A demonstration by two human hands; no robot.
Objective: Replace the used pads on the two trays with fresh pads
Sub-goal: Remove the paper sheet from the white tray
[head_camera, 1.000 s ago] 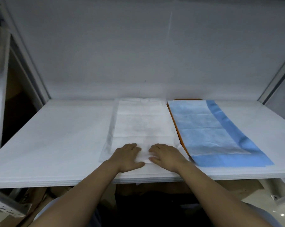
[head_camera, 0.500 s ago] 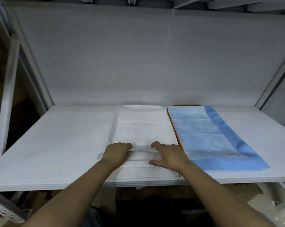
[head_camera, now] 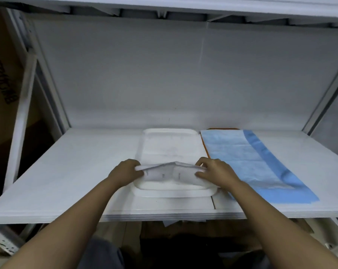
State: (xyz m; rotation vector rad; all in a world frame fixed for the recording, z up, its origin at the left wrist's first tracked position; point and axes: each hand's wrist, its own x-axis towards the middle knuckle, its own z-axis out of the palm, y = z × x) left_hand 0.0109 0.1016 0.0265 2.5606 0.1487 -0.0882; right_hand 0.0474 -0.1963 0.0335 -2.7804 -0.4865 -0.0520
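**Both hands gripping a folded white pad over the white tray**

The left hand (head_camera: 125, 174) and the right hand (head_camera: 217, 172) each grip one end of a white pad (head_camera: 171, 172), folded into a narrow, crumpled band. The fingers of both hands are curled round its ends, with the thumbs on the near side. The band humps up in the middle and lies across the near part of a white tray (head_camera: 170, 141), whose bare base and raised rim show beyond the hands. Faint grey marks are printed on the pad; they are too small to read.

Just to the right, a blue pad (head_camera: 247, 158) lies spread flat, with a darker blue border along its right and near edges. A thin orange tray (head_camera: 205, 147) edge shows under its left side and far end, close beside the white tray. The blue pad's near end overhangs past this tray onto the shelf (head_camera: 71, 171).

The shelf is white, with a white back panel. At far left stands a cardboard box (head_camera: 1, 78) bearing dark lettering, turned sideways and blurred beyond reading.
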